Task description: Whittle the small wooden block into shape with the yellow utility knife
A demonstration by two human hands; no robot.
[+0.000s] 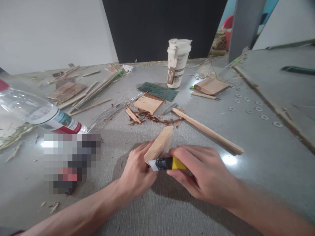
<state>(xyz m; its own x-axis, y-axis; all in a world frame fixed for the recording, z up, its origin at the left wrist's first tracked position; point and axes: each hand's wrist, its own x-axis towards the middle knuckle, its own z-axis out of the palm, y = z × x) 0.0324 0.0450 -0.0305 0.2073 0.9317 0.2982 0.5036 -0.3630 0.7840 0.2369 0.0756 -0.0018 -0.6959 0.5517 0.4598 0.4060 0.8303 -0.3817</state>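
Observation:
My left hand [137,172] is closed around the near end of a small pale wood piece [161,143], which slants up and away from me. My right hand [201,172] grips a yellow utility knife [168,163]. Its blade end rests against the near end of the wood piece, right beside my left fingers. Both hands hover just above the grey table [246,157] at its near middle.
Wood shavings [152,118], a flat wood square [148,103], a green sandpaper sheet [158,91] and a long wooden stick [209,131] lie beyond my hands. A paper cup [177,64] stands behind. A plastic bottle [41,113] lies left; metal washers [256,109] are scattered right.

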